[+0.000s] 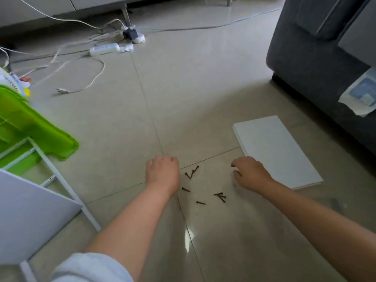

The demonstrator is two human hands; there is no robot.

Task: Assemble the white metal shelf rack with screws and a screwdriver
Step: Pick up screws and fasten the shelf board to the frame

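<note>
I have both hands down low over the floor (203,88), and this looks like the gathering step: picking up screws before anything gets fastened. My left hand (162,171) is curled knuckles-up into a fist; whether it already holds a screw inside I cannot tell, since the fingers hide the palm. My right hand (251,174) hangs with fingers loosely bent and thumb apart, holding nothing that I can see.

The screws (203,188) lie scattered on the tile between the two hands, a few crossed over each other just beside the left knuckles, the others nearer my wrists. A white panel (274,151) lies flat just beyond the right hand, close to touching its far side. The frame (61,176), white tubing, leans well off to the left of the left hand, partly over a green tray (30,127). Another white panel (30,210) sits nearer me on that side. No screwdriver shows anywhere in view.

Next, I judge, the right hand must drop onto a single screw and pinch it by the shank. The crossed ones will need teasing apart first; they are small and dark, and likely to skate on the glossy tile. Then I will need to find the driver.
</note>
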